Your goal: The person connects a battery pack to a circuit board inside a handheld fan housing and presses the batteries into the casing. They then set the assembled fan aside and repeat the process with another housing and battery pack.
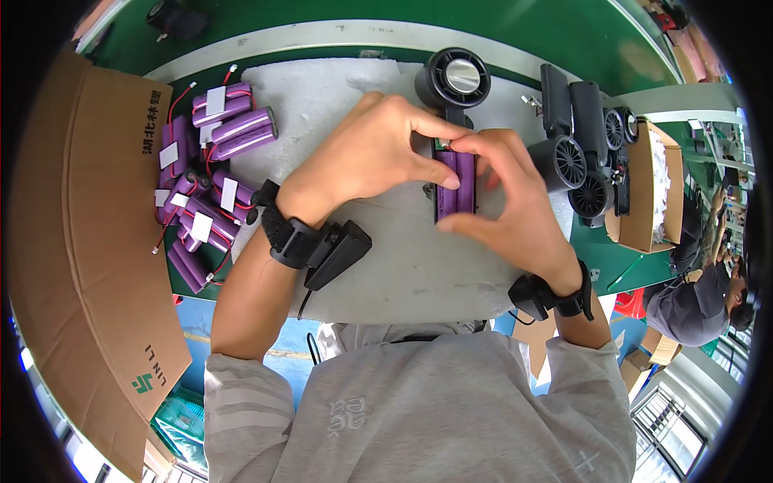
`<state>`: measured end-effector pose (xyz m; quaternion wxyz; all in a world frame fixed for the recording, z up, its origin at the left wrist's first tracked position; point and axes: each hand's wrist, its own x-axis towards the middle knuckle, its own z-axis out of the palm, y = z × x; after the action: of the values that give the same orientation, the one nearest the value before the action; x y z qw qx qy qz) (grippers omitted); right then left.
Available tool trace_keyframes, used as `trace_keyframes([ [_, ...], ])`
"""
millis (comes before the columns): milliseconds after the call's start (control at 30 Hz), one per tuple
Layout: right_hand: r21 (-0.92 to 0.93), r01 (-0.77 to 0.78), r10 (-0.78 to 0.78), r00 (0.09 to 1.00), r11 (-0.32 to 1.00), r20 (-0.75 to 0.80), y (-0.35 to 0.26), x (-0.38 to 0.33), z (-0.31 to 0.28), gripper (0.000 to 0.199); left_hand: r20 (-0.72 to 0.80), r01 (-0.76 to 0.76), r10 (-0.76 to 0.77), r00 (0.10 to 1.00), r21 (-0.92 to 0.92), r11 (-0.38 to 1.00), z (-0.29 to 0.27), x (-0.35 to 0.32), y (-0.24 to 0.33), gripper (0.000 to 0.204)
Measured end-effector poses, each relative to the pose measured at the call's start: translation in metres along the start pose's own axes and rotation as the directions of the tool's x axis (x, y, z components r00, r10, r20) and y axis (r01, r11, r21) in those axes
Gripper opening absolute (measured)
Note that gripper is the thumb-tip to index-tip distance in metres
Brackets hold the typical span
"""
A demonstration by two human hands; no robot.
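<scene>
Between both sets of fingers, the purple battery pack [456, 187] is lying on the grey counter [386, 266]; the left hand [366, 153] and right hand [503, 193] are pinching its top end, below the black fan [453, 79].

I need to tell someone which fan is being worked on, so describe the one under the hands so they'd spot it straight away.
Start at the grey mat in the middle of the green bench. The black handheld fan lies near its far edge, round head pointing away, with the left hand and right hand meeting over its handle. Unlike the closed black fans piled to the right, its handle is open, showing a purple battery pack.
</scene>
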<state>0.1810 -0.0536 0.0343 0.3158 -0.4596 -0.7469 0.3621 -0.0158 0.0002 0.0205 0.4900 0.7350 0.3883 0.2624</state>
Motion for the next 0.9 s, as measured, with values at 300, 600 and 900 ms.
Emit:
trace_keyframes([
  [300,-0.311,-0.05,-0.024,0.973,0.949,-0.229,-0.027,0.017,0.021,0.011,-0.011,-0.123,0.124,0.992,0.009,0.992,-0.013,-0.02,0.005,0.042],
  [600,-0.374,0.05,-0.052,0.999,0.926,0.004,-0.043,0.007,0.014,0.011,0.01,-0.081,0.08,0.997,0.04,0.996,-0.021,-0.036,0.012,0.045],
  [900,-0.415,0.338,-0.24,0.933,0.845,0.27,-0.054,0.0,0.01,0.041,0.069,-0.054,0.055,0.996,-0.014,0.998,-0.029,-0.045,0.008,0.046],
])
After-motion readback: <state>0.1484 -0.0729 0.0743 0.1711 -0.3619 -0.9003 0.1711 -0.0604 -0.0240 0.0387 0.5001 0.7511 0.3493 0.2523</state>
